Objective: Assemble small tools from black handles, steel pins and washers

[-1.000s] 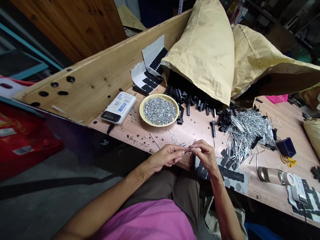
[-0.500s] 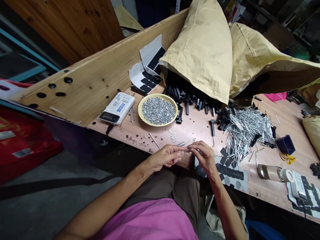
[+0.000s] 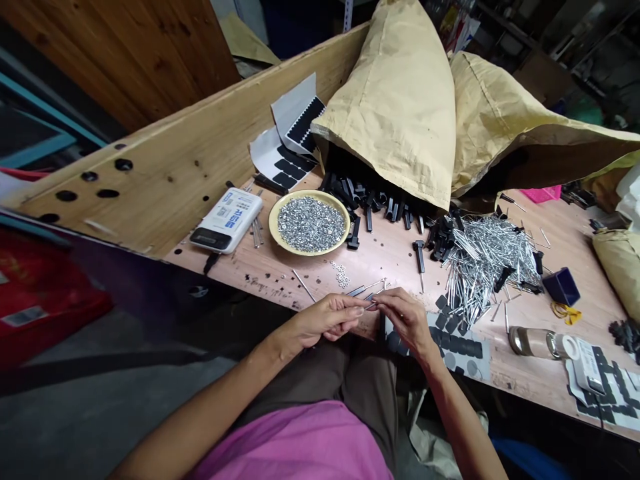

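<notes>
Near the table's front edge my left hand [image 3: 327,319] is closed, its thumb and forefinger pinching a thin dark part [image 3: 371,303]. The fingertips of my right hand [image 3: 404,320] close on the same small part from the other side; its exact kind is too small to make out. Just beyond my fingers lie slim black pieces with long screws [image 3: 358,291]. A little cluster of nuts [image 3: 341,274] rests farther left on the table. Behind it stands a yellow bowl [image 3: 273,235] full of small metal nuts.
To the right is a heap of long screws [image 3: 480,260] beside black plastic parts [image 3: 441,240]. Large paper sacks [image 3: 395,100] stand behind. A white power bank [image 3: 227,220], a glass bottle [image 3: 535,342], a dark blue cup [image 3: 563,287] and sheets of black pads [image 3: 463,347] lie around.
The view has shifted slightly, moving the table items a little left. My hands stay together at the thin part, with my right fingers changing their pose slightly.
</notes>
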Demonstrator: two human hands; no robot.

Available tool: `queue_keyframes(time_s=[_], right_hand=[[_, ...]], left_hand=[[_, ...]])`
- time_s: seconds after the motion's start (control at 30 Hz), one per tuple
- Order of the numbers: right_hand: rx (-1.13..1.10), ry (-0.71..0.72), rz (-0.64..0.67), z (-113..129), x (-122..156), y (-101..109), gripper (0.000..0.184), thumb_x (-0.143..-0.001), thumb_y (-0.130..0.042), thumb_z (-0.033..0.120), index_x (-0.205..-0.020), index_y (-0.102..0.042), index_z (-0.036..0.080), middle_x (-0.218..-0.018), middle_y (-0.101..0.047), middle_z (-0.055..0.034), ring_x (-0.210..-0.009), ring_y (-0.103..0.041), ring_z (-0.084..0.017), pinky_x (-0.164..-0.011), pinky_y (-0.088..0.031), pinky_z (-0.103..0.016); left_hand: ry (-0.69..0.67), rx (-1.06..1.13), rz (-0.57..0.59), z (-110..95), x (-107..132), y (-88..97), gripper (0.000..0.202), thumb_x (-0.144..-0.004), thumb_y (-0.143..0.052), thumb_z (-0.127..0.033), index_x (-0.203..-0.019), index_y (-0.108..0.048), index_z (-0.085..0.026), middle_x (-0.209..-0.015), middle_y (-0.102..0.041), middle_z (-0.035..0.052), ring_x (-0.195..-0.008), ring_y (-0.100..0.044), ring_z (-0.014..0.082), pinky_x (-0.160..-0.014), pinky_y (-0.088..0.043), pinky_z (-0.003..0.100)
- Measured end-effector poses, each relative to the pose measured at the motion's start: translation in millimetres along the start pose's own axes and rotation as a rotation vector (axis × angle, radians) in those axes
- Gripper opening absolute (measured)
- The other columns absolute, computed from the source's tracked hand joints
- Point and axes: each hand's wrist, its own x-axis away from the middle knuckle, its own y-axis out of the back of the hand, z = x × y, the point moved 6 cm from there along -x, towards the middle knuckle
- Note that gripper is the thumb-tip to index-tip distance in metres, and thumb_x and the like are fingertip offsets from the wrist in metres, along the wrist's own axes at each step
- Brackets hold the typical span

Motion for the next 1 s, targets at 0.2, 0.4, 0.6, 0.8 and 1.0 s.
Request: queue_keyframes(time_s=[0.2,0.4,0.6,0.8,1.0], right_hand=[[-0.1,-0.09,-0.063,-4,-4,3,0.018,-0.087,-0.058,0.037,-0.09,-0.073,0.028,-0.081,-0.072,-0.0034,-0.077,-0.067,-0.018,-0.071,-0.054,-0.031],[-0.079,-0.175,-0.183,-8,-1,1,0.017,-0.084,-0.062,0.038,-0.078,-0.072,0.026,-0.075,-0.071,-0.0025,-0.071,-0.066,-0.017,-0.066,-0.053,-0.029],[-0.064,-0.216,-0.222,-10,3,-5,0.02,-0.088,-0.055,0.035,-0.08,-0.071,0.025,-0.077,-0.071,-0.0032,-0.074,-0.065,-0.017,-0.07,-0.053,-0.03],[-0.254,-0.284,-0.21,-17,3,-5,0.02,-0.086,-0.059,0.038,-0.083,-0.074,0.025,-0.079,-0.072,-0.0022,-0.077,-0.067,-0.017,-0.073,-0.053,-0.03],[-0.314,-0.345,-0.249,-23,8,-6,0.02,-0.086,-0.059,0.038,-0.086,-0.074,0.025,-0.087,-0.074,-0.0032,-0.085,-0.067,-0.018,-0.078,-0.053,-0.03]], left_hand=[[-0.068,-0.02,-0.073,-2,-1,0.9,0.063,-0.065,-0.071,-0.053,-0.112,-0.066,-0.012,-0.049,-0.037,-0.0101,-0.042,-0.022,0.0027,-0.04,-0.012,0.018],[-0.228,-0.146,-0.205,-9,0,1.4,0.051,-0.073,-0.065,-0.048,-0.109,-0.069,-0.011,-0.051,-0.04,-0.0068,-0.046,-0.03,0.0063,-0.044,-0.021,0.021],[-0.317,-0.281,-0.263,-15,1,0.6,0.045,-0.076,-0.06,-0.042,-0.105,-0.072,-0.011,-0.052,-0.043,-0.0041,-0.052,-0.036,0.01,-0.049,-0.029,0.023],[-0.231,-0.128,-0.161,-11,-4,-5.2,0.057,-0.072,-0.063,-0.05,-0.112,-0.068,-0.009,-0.051,-0.037,-0.0077,-0.045,-0.026,0.0056,-0.043,-0.021,0.021],[-0.239,-0.086,-0.144,-11,-7,-6.3,0.057,-0.072,-0.064,-0.05,-0.114,-0.067,-0.011,-0.051,-0.036,-0.0086,-0.043,-0.024,0.0038,-0.041,-0.017,0.019]])
